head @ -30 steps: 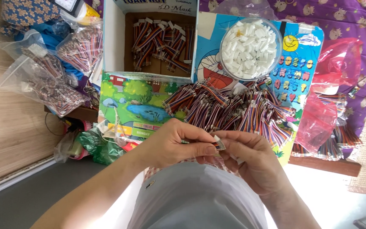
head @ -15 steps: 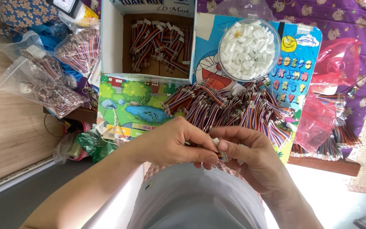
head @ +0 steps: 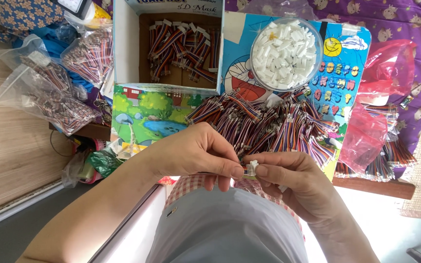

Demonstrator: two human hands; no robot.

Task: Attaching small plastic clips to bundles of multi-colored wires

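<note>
I am looking down on a colourful cartoon mat (head: 347, 78) filling the centre and right of the frame, with an open cardboard box (head: 127, 44) of finished wire bundles sitting at upper centre. A heap of striped ribbon wires (head: 269, 129) is spreading across the middle, below a round clear tub of white plugs (head: 286, 53). Plastic bags of wires (head: 45, 92) are lying at upper left, red bags (head: 366, 136) at right. At lower centre, my left hand (head: 196, 153) and right hand (head: 293, 182) are meeting fingertip to fingertip, both pinching one small white plug (head: 251, 169) with its short wires between them.
</note>
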